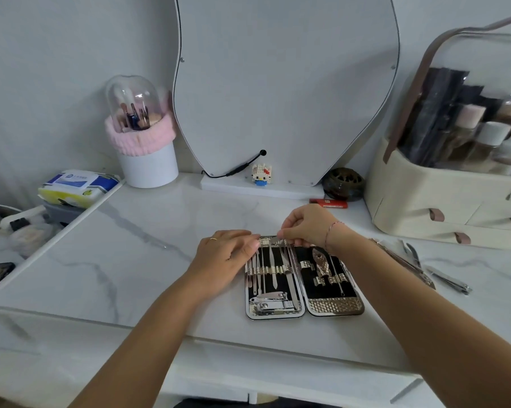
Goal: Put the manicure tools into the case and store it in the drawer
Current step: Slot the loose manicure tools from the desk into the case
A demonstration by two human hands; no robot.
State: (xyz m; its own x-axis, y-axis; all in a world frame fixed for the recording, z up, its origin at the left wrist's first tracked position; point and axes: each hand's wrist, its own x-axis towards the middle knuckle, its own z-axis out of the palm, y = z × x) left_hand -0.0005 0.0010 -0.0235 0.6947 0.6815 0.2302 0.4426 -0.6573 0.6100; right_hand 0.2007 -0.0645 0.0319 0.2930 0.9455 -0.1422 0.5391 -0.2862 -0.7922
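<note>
The manicure case (333, 308) lies open flat on the marble tabletop, black inside with gold bands holding several steel tools. My left hand (227, 254) rests flat on the case's left edge, fingers pressing the top left corner. My right hand (305, 226) pinches a thin steel tool (274, 240) at the top of the left half, above the gold band. Nail clippers (270, 301) sit at the bottom of the left half. To the right of the case lie loose tools (448, 281), among them nippers and a clipper.
A mirror (286, 83) stands at the back with a small toy figure (261, 173). A brush holder (144, 134) is back left, wipes (77, 187) further left. A cream cosmetics organiser (442, 201) fills the right. A red box (332, 204) and a dark bowl (344, 184) lie behind my right hand.
</note>
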